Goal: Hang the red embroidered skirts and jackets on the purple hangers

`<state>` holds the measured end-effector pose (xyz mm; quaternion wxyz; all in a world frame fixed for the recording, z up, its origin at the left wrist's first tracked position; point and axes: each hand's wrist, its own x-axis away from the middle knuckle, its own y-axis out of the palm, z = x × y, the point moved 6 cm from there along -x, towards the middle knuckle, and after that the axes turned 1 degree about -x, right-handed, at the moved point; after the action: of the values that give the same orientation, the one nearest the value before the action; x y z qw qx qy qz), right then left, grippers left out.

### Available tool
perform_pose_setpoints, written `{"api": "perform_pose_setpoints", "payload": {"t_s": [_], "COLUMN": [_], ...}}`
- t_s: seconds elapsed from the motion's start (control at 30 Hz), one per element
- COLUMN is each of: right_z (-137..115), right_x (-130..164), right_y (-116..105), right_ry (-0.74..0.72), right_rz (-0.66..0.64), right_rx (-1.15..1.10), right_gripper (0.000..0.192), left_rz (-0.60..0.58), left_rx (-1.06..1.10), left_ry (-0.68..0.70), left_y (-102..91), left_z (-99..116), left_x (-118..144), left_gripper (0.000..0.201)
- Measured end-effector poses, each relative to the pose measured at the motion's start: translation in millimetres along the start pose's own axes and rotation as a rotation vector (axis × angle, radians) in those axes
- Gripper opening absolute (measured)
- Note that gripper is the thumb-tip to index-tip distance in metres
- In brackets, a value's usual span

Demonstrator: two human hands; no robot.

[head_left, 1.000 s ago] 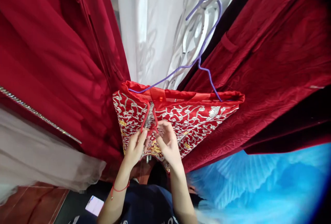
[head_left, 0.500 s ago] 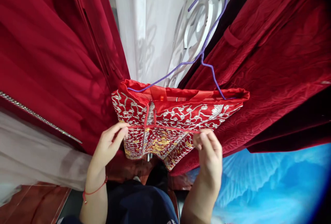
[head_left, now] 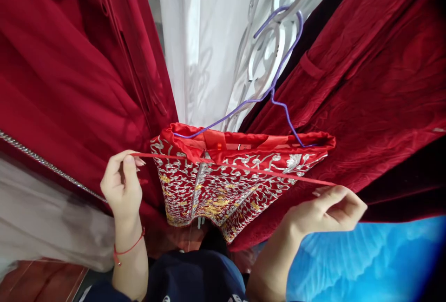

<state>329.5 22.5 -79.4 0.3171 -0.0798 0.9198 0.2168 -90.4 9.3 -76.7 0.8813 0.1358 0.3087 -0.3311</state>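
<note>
A red garment (head_left: 240,176) embroidered in silver and gold hangs on a purple wire hanger (head_left: 275,83) in front of me. Two thin red ribbon ties (head_left: 265,172) run from its waistband out to both sides. My left hand (head_left: 121,186) pinches the left ribbon end, pulled out to the left of the garment. My right hand (head_left: 327,211) pinches the right ribbon end, low and to the right. The ribbons are stretched taut across the front of the embroidery.
Dark red dresses (head_left: 69,83) hang at the left, one with a sparkling trim (head_left: 49,167). A red velvet garment (head_left: 365,83) hangs at the right. White fabric (head_left: 209,46) hangs behind, blue tulle (head_left: 365,265) lies lower right, pale tulle (head_left: 45,227) lower left.
Both hands started together at the garment's centre on the ribbons. They have moved apart, left hand leftward and right hand rightward, drawing the ribbons out taut.
</note>
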Motion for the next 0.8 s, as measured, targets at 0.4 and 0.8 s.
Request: {"api": "perform_pose_setpoints", "payload": {"t_s": [0.4, 0.8], "right_z": [-80.8, -100.3], "right_x": [79.4, 95.0], "right_y": [70.2, 104.1], "right_ry": [-0.167, -0.128], "right_rz": [-1.213, -1.127], "right_rx": [-0.364, -0.400], "right_gripper": [0.012, 0.012], "left_rz": [-0.543, -0.417], "left_rx": [-0.126, -0.183], "left_ry": [0.278, 0.316], "left_y": [75.1, 92.9], "left_z": [46.7, 48.9], "left_x": [11.6, 4.3], "left_gripper": [0.006, 0.009]}}
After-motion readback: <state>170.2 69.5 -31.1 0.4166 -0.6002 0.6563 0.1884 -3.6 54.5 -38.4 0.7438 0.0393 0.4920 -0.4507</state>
